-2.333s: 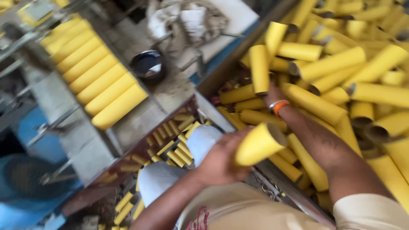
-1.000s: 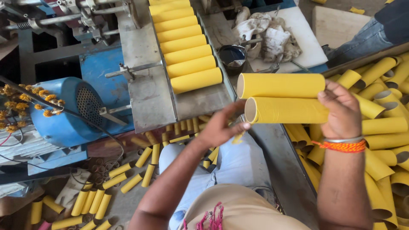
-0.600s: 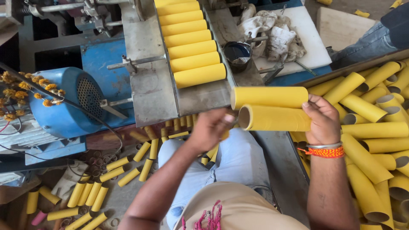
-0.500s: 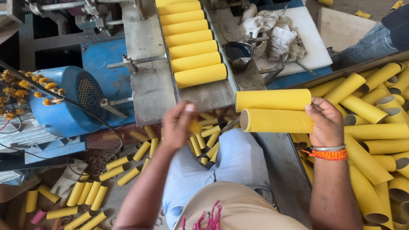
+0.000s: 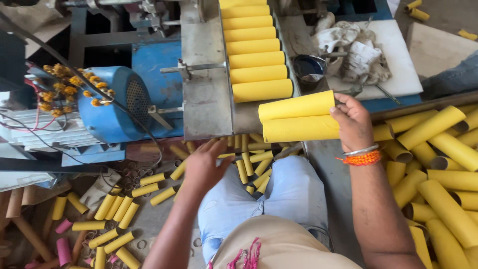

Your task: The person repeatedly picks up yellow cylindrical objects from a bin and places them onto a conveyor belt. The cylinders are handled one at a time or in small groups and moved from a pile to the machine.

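We see two yellow tubes [image 5: 298, 118] held side by side, lying flat, just below the metal tray [image 5: 206, 104] at our 12 o'clock. Our right hand [image 5: 354, 122] clamps their right ends, fingers curled tight round both. At 9 o'clock from them our left hand [image 5: 205, 164] hangs empty, fingers loosely spread above short yellow tubes [image 5: 251, 162] on the floor. A row of tubes [image 5: 256, 50] fills the tray. More tubes [image 5: 438, 169] are heaped at 3 o'clock.

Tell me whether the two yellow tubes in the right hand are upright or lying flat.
Lying flat: the two yellow tubes run sideways, stacked, gripped at one end by the right hand.
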